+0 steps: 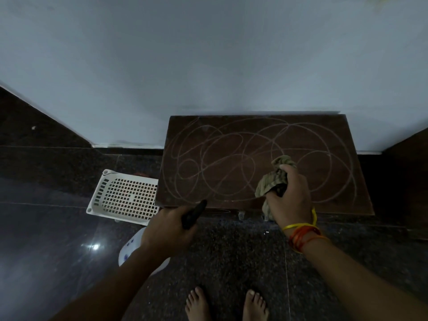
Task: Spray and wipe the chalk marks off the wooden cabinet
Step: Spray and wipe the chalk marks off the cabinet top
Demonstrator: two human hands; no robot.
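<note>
A low wooden cabinet (pixel 231 126) stands against the wall, its dark top covered in looping chalk marks (pixel 222 158). My right hand (pixel 289 198) grips a bunched olive cloth (pixel 275 179) over the top's front right part. My left hand (pixel 169 230) holds a spray bottle by its black nozzle head (pixel 194 214), just before the cabinet's front left corner; the bottle's white body (pixel 129 249) with blue dots shows below my wrist, mostly hidden by the arm.
A white perforated plastic basket (pixel 125 195) lies on the dark speckled floor left of the cabinet. A pale wall (pixel 208 66) rises behind. Dark furniture (pixel 407 181) stands at the right. My bare feet (pixel 227 304) are in front of the cabinet.
</note>
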